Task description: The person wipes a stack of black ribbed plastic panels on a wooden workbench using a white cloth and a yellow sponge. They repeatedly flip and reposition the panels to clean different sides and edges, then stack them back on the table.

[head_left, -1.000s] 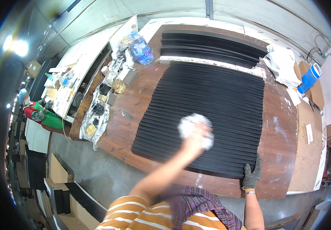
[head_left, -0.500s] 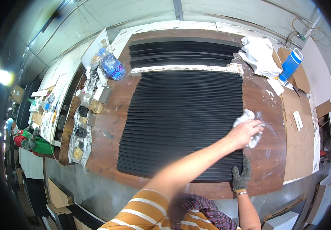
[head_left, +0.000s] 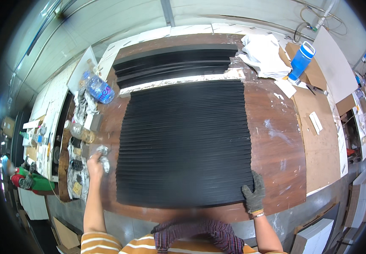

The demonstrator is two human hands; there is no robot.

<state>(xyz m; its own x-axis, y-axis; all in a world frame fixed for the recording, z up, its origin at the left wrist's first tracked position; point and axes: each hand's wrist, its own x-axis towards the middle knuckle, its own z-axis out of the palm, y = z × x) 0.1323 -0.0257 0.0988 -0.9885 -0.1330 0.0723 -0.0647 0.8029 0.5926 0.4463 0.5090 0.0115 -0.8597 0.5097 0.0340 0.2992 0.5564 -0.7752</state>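
A large black ribbed mat lies flat on the brown wooden workbench. My left hand is bare and closed around a crumpled grey-white rag; it sits over the bench just left of the mat's near left part, off the mat. My right hand wears a dark grey work glove and rests flat on the mat's near right corner, fingers spread, holding nothing. A stack of more black ribbed sheets lies at the far end of the bench.
A plastic water bottle, jars and small clutter line the bench's left edge. White crumpled sheets and a blue flask sit far right beside a plywood board. Cardboard lies on the floor below.
My left hand carried the rag from the mat's near middle to its right side, then swung across to the left, off the mat. My gloved right hand stayed on the near right corner.
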